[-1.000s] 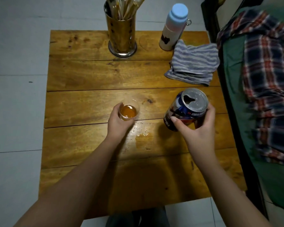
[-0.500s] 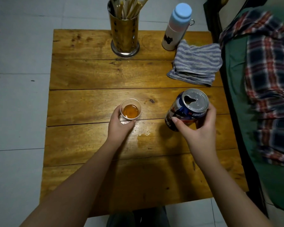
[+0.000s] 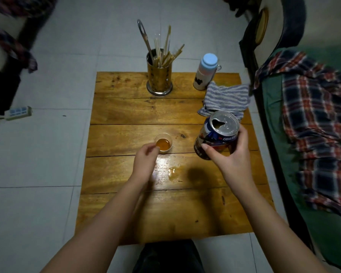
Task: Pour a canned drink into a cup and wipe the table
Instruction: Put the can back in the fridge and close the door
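Observation:
A small clear cup (image 3: pixel 163 143) of amber drink stands upright on the wooden table (image 3: pixel 126 115). My left hand (image 3: pixel 146 160) sits just near-left of it, fingers loosely curled, only a fingertip at the cup's rim. My right hand (image 3: pixel 230 160) grips an opened blue and silver can (image 3: pixel 217 134), held tilted above the table's right side; its shadow falls below. A small wet spill (image 3: pixel 171 171) shines on the wood between my hands. A striped grey cloth (image 3: pixel 224 99) lies crumpled at the far right, behind the can.
A brass holder of chopsticks and utensils (image 3: pixel 159 79) and a white bottle with a blue cap (image 3: pixel 205 73) stand at the far edge. A bed with a plaid blanket (image 3: pixel 313 125) borders the table's right side. A power strip (image 3: pixel 18 112) lies on the tiled floor.
My left hand has let go of the cup and drawn back a little, leaving it standing. The can is still in my right hand, held slightly higher. My view has pulled back.

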Available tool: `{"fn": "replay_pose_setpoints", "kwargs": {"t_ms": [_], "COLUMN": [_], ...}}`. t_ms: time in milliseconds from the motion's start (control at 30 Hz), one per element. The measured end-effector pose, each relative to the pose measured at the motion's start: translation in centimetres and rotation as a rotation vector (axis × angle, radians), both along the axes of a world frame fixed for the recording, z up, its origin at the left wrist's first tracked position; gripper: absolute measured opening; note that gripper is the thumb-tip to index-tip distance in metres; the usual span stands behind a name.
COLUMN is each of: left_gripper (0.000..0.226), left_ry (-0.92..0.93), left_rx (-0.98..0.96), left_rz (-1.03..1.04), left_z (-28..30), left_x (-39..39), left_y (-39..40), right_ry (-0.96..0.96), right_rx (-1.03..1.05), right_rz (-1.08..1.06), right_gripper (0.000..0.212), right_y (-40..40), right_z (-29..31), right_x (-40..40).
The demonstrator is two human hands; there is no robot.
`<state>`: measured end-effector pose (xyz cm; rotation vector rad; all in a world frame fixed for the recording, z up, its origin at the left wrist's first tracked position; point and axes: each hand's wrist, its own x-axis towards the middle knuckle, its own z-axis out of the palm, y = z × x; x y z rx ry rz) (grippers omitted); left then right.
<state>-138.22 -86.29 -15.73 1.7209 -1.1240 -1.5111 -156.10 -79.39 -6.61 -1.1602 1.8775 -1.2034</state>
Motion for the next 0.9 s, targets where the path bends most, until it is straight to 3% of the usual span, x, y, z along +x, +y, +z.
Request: {"fn": "replay_pose_setpoints", "kwargs": {"t_ms": [67, 167, 300, 633, 900], "left_gripper": [0.022, 0.031, 0.037, 0.037, 0.04], "left_ry": [0.161, 0.451, 0.641, 0.737, 0.786], "left_rx": [0.078, 0.287, 0.425, 0.399, 0.31], "left_rz": [0.009, 0.002, -0.024, -0.004, 0.188], "left_z": [2.4, 5.4, 7.7, 10.9, 12.2], "left_x": [-0.8, -1.8, -2.1, -1.9, -1.6], "left_y": [0.6, 1.8, 3.3, 7.7, 13.6], "right_ry": [0.007, 0.037, 0.064, 0.058, 0.017], "right_rx": [-0.005, -0.019, -0.03, -0.031, -0.044], "right_rz": [0.025, 0.063, 0.119, 0.229, 0.457], "right_gripper": [0.078, 0.078, 0.079, 0.081, 0.077], "right_y": [0.5, 1.3, 2.2, 4.7, 7.6], "right_z": [1.1, 2.4, 3.8, 5.5, 6.6], "right_x": [0.3, 0.7, 1.0, 1.1, 0.6]}}
